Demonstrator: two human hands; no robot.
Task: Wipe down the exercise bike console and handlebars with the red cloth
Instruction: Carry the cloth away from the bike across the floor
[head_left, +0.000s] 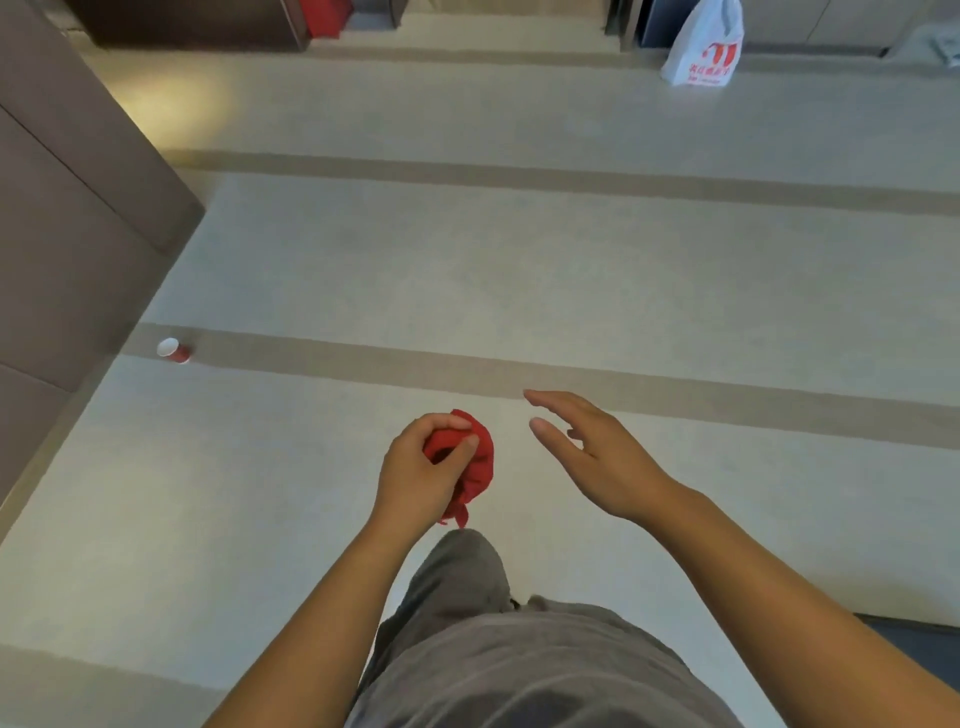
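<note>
A crumpled red cloth (475, 460) is bunched in my left hand (423, 470), whose fingers are closed around it, with a loose tail hanging below the fist. My right hand (592, 452) hovers just to the right of the cloth, fingers spread and holding nothing. Both hands are out in front of my body, above a pale tiled floor. No exercise bike, console or handlebars are in view.
A brown sofa (67, 234) fills the left side. A small red paper cup (175, 350) lies on the floor beside it. A white plastic bag with red print (704, 49) stands at the far right. Dark furniture and a red item (327, 18) line the far wall.
</note>
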